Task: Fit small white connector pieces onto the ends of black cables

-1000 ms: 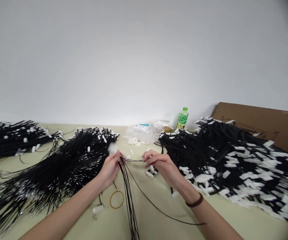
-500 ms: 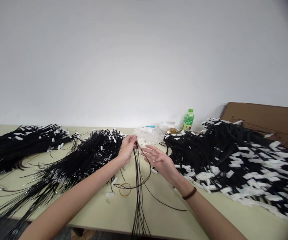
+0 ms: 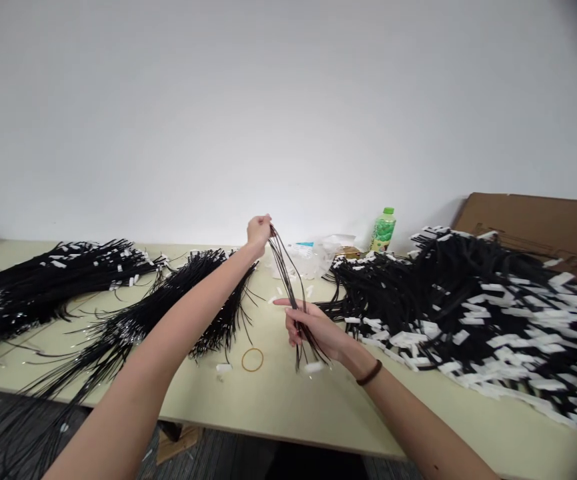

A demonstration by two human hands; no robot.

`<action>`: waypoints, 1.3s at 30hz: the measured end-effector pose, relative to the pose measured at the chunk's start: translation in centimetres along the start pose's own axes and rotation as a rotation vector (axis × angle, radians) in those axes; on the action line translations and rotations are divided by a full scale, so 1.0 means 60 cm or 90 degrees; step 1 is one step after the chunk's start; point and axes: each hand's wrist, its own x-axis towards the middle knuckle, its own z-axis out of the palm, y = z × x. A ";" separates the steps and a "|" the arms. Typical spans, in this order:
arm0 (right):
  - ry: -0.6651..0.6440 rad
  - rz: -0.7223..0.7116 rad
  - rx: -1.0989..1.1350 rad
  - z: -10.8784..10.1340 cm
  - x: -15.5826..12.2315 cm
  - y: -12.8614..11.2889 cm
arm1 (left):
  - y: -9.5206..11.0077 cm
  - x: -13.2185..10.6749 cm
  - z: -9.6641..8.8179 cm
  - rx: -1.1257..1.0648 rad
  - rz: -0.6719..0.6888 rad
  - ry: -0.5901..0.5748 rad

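Observation:
My left hand [image 3: 259, 231] is raised above the table, pinched shut on the top ends of a small bundle of black wires [image 3: 288, 287]. The wires hang down and to the right into my right hand [image 3: 313, 325], whose fingers curl around the bundle lower down; its index finger points left. The free wire ends [image 3: 313, 363] with white tips dangle just below that hand, above the beige table [image 3: 288, 400]. A dark band sits on my right wrist.
A big heap of black wires with white connectors [image 3: 468, 320] fills the right side. Two more wire piles [image 3: 48, 280] [image 3: 178, 307] lie left. A rubber band [image 3: 252, 359], loose white connectors [image 3: 224, 367], a plastic bag [image 3: 313, 257], a green bottle [image 3: 383, 230] and cardboard [image 3: 538, 227] surround them.
My left hand has lifted the wire bundle up off the table. My right hand, open half a second ago, has closed around the bundle's lower part. The view has shifted left and back.

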 end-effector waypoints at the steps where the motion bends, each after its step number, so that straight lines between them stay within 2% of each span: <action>1: 0.024 -0.009 0.000 -0.003 0.003 0.001 | -0.002 0.014 -0.013 0.020 0.002 0.009; 4: 0.091 -0.048 0.035 -0.007 0.014 0.007 | -0.014 0.037 -0.049 0.096 0.011 -0.026; 8: 0.144 -0.091 0.057 -0.003 0.020 0.018 | -0.033 0.032 -0.082 0.249 0.055 -0.167; 11: 0.166 -0.023 0.040 0.004 0.019 0.029 | -0.052 0.022 -0.104 0.415 0.090 -0.250; 14: 0.157 0.055 0.026 0.010 0.019 0.043 | -0.079 0.003 -0.127 0.590 0.112 -0.291; 16: 0.139 0.067 0.023 0.013 0.020 0.052 | -0.099 -0.015 -0.140 0.692 0.118 -0.304; 20: 0.149 0.052 -0.024 0.017 0.024 0.058 | -0.132 -0.053 -0.165 0.860 0.107 -0.276; 23: 0.174 0.042 -0.059 0.018 0.030 0.059 | -0.141 -0.060 -0.189 0.937 0.089 -0.236; 27: 0.191 0.036 -0.116 0.019 0.051 0.067 | -0.129 -0.036 -0.239 0.978 0.030 -0.181; 29: 0.195 0.039 -0.157 0.024 0.068 0.073 | -0.117 -0.024 -0.270 0.981 0.009 -0.177; 32: 0.186 0.045 -0.224 0.039 0.100 0.081 | -0.101 -0.022 -0.311 0.974 0.051 -0.188; 35: 0.164 0.046 -0.308 0.056 0.133 0.087 | -0.091 -0.032 -0.343 0.968 0.095 -0.161; 39: 0.150 0.015 -0.454 0.061 0.159 0.085 | -0.087 -0.031 -0.373 0.944 0.049 -0.109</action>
